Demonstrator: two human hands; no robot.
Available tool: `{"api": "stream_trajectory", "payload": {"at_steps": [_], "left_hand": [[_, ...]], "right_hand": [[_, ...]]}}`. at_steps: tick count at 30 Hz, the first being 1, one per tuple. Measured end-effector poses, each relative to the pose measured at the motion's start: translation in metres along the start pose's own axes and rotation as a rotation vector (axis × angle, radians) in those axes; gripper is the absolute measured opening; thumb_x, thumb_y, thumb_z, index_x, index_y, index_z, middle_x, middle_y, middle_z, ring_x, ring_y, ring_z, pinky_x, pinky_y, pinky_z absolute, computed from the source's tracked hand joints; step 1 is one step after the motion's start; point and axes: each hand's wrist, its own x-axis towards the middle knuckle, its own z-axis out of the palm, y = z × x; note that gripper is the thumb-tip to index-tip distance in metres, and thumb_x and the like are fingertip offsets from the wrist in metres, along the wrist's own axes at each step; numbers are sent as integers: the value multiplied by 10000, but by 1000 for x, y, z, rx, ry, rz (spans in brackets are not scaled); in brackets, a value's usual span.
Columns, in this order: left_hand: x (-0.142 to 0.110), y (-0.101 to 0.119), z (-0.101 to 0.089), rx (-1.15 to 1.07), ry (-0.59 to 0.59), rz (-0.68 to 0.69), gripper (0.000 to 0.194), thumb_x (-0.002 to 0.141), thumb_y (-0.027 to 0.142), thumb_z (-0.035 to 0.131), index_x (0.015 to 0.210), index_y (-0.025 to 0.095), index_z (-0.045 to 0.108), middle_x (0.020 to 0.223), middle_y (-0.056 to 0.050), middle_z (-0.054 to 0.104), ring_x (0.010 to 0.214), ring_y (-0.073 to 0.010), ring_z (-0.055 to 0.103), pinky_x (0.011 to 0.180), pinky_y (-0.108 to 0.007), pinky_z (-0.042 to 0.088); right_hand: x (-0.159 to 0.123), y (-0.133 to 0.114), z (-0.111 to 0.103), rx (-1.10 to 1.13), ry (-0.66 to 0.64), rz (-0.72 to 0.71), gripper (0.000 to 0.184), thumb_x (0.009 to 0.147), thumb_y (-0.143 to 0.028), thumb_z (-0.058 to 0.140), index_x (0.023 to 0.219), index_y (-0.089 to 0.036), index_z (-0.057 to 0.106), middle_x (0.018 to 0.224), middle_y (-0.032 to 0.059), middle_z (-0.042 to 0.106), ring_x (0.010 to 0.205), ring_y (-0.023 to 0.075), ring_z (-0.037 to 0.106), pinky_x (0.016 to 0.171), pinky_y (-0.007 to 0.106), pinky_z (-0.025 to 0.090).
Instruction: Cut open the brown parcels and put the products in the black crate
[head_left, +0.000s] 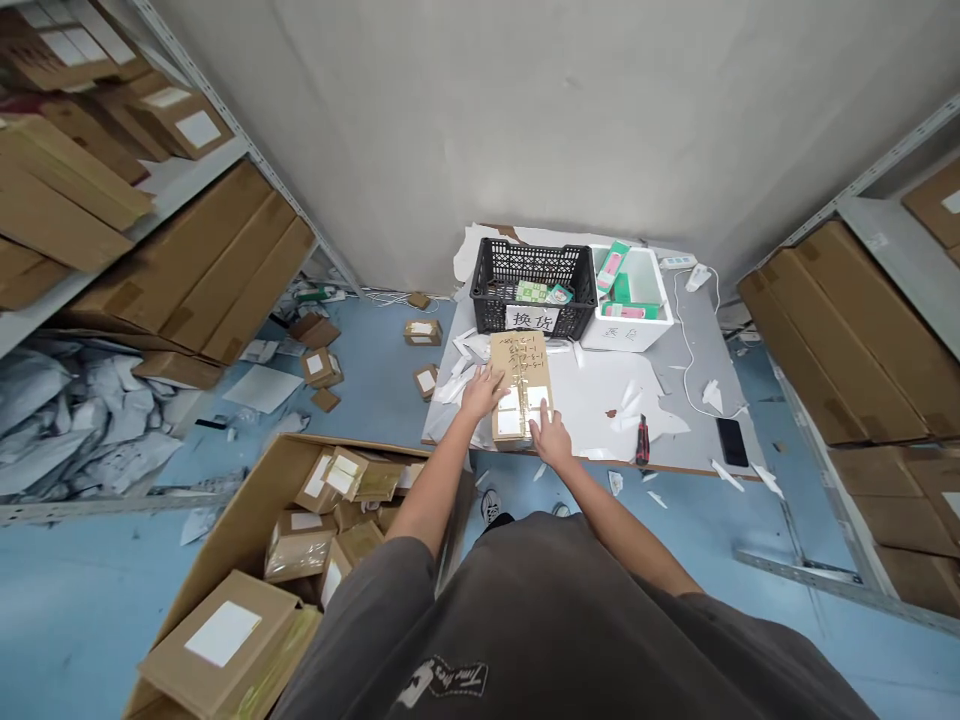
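A taped cardboard box (529, 372) with handwriting on its upper part and white labels on its lower part lies at the table's front edge. My left hand (482, 393) rests on its left side, fingers stretched out over the top edge. At the lower right corner, my right hand (550, 437) touches the box, its index finger extended on a label and its other fingers partly hidden. Right behind the box stands a black plastic crate (495, 315) with a written paper sign, holding a few small green packs. A red and black utility knife (643, 440) lies to the right.
A white foam bin (626, 335) with green and pink packs stands beside the crate. A phone (732, 442) and paper scraps lie on the table (694, 345). At left, a large open carton (196, 535) holds several parcels. Loaded shelves (184, 180) flank both sides; small boxes lie on the floor.
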Motion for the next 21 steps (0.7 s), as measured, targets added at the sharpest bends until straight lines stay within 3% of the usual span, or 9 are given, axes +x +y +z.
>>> {"api": "stream_trajectory", "payload": {"at_steps": [3,4,6,8,11,13,16,18,21], "left_hand": [[-33,19,17,-13,88,-52,456,1053,435,526,1431,237,688,1625,-115,543,1527,-318,459,1248,-485,416],[-44,27,24,-28,93,-58,479,1031,476,562,1429,240,687,1622,-119,545,1520,-333,464,1245,-494,419],[-60,44,38,-50,146,-198,686,966,592,631,1533,209,588,1700,-169,427,1532,-407,436,1205,-548,447],[-63,62,47,-68,167,-370,848,941,617,637,1627,156,453,1733,-233,333,1515,-456,451,1158,-569,474],[-49,79,43,-68,140,-480,933,951,600,597,1663,54,339,1621,-320,465,1395,-445,589,1118,-535,496],[-40,76,30,-70,64,-457,894,964,556,577,1643,15,365,1506,-321,588,1318,-417,657,1079,-481,524],[-40,53,4,-125,-7,-336,697,1020,451,492,1628,114,444,1354,-205,738,1241,-343,718,1044,-412,550],[-48,32,-11,-181,30,-242,609,1046,345,420,1637,200,452,1366,-126,751,1262,-296,711,1070,-399,549],[-62,12,-25,-189,188,-244,686,1016,185,389,1699,180,332,1587,-122,591,1430,-260,596,1155,-403,513]], "right_hand": [[7,-15,1,21,-4,39,711,1111,-543,277,1745,-244,164,1383,233,553,1019,338,716,856,442,566],[9,-17,1,34,-8,45,711,1109,-550,284,1741,-243,177,1358,227,566,984,328,721,840,437,565],[12,-18,-1,72,-15,38,700,1102,-552,324,1718,-232,234,1314,212,587,978,320,716,843,430,561],[16,-15,-4,103,0,9,657,1087,-522,394,1661,-207,333,1335,214,580,1089,340,684,892,437,554],[24,-11,-11,124,41,-30,604,1040,-488,496,1547,-164,442,1462,237,513,1271,371,590,992,459,527],[28,-12,-14,130,50,-22,653,1008,-532,538,1524,-142,450,1521,252,473,1314,388,561,1033,474,509],[32,-17,-14,136,42,5,798,933,-601,625,1539,-117,434,1553,274,449,1353,424,537,1057,500,500],[33,-21,-14,152,35,20,859,872,-576,693,1545,-110,435,1553,280,453,1358,435,535,1060,505,504],[36,-21,-19,258,47,-4,838,841,-502,694,1550,-128,448,1538,249,496,1335,397,573,1068,476,516]]}}
